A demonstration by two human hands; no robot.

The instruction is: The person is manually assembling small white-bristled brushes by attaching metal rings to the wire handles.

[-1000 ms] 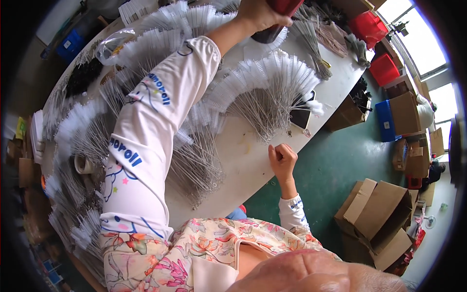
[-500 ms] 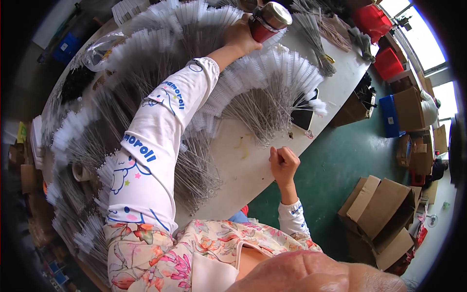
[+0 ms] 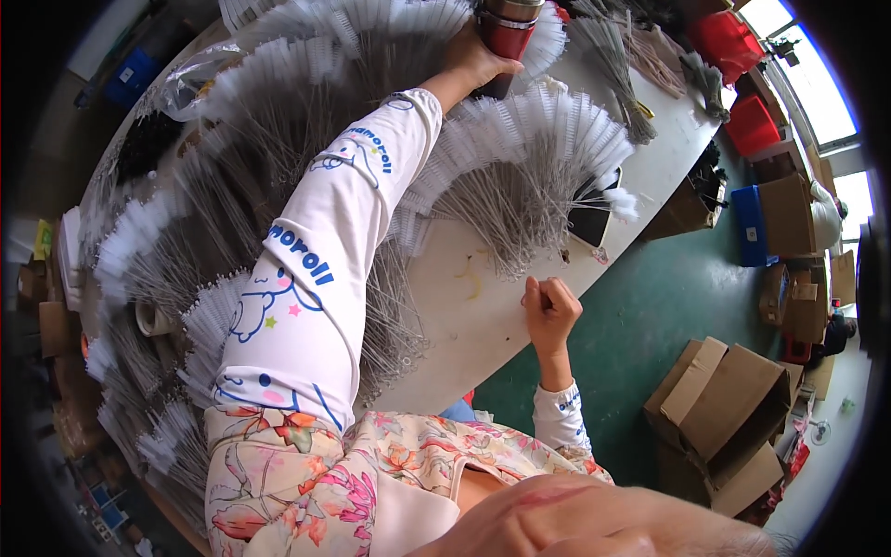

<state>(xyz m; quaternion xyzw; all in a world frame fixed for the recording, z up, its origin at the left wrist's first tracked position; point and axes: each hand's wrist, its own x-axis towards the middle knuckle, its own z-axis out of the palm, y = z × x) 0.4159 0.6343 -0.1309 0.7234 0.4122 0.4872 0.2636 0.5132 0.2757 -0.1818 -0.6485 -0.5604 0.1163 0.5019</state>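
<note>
My left arm, in a white printed sleeve, stretches across the table. At its end my left hand (image 3: 475,61) is closed around a red vacuum flask (image 3: 507,39) with a metal upper rim. The flask stands nearly upright among fanned bundles of wire-handled brushes with white bristles (image 3: 548,130); its top is cut off by the picture's upper edge, and I cannot tell whether its base rests on the table. My right hand (image 3: 554,314) is held in a fist by the table's near edge, apart from the brushes, with nothing showing in it.
Many more brushes (image 3: 278,102) cover the left of the pale table (image 3: 455,320). A dark flat object (image 3: 588,223) lies near its right edge. On the green floor (image 3: 613,325) stand open cardboard boxes (image 3: 729,399) and a blue crate (image 3: 750,227). Red containers (image 3: 719,46) are at the far right.
The flask, tilted with its lid toward me before, is now more upright and farther off in my left hand. My right fist has shifted slightly right in the picture and stays closed.
</note>
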